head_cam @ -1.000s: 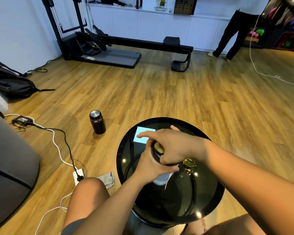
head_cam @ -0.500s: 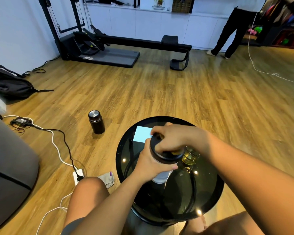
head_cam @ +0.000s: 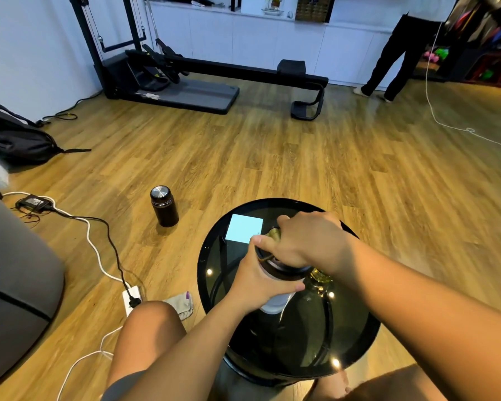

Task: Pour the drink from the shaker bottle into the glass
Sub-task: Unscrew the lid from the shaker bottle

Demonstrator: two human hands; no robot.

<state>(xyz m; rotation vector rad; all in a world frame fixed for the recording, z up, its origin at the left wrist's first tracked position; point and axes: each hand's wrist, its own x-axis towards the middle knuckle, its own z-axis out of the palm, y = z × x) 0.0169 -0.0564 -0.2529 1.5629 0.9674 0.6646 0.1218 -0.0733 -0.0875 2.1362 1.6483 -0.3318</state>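
The shaker bottle (head_cam: 274,305) stands upright on the round black glass table (head_cam: 356,351). It has a pale body and a dark lid (head_cam: 284,269). My left hand (head_cam: 256,280) is wrapped around the bottle's body just under the lid. My right hand (head_cam: 307,241) grips the lid from above, with a brass-coloured cap part showing between the fingers. The glass (head_cam: 320,280) sits right behind the bottle under my right wrist, mostly hidden, with a yellowish tint showing.
A light blue square (head_cam: 245,228) shows on the table's far left. On the wood floor to the left stand a dark flask (head_cam: 164,206), cables and a power strip (head_cam: 131,296). A person (head_cam: 394,50) stands at the back right near exercise equipment.
My right hand has turned on the lid, and its fingers have shifted round it. The bottle stays in place in my left hand. The view has tilted slightly.
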